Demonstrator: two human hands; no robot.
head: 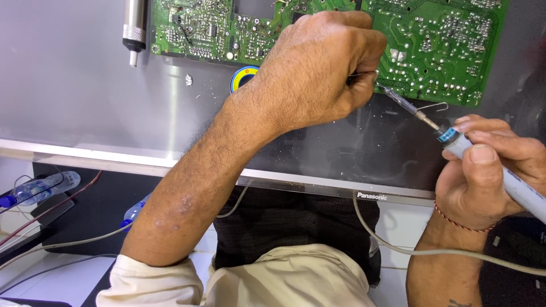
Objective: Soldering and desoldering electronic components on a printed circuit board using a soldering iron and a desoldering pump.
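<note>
**Soldering at the edge of a circuit board**

Grey metal back panel (74, 85) of a flat screen serves as the worktop, lying face down. On it rests a green circuit board (438, 40), stiff but probably fragile, best held by its bare edges. The left hand (318, 68) hovers over the board's lower edge, its grip pressed together into a loose fist, pinching what looks like a thin solder wire (364, 74); the wire is soft and light. The right hand (489, 170) pinches the pale handle of a soldering iron (455, 139) like a pen, with the tip at the board's edge just beside the left fist. The iron appears light and rigid, hot at the tip. A solder spool (243, 77) lies partly hidden behind the left wrist. A metal cylindrical tool (134, 28) lies upper left. Plastic bottles (40, 189) and grey cables (398, 241) sit below the panel.
</note>
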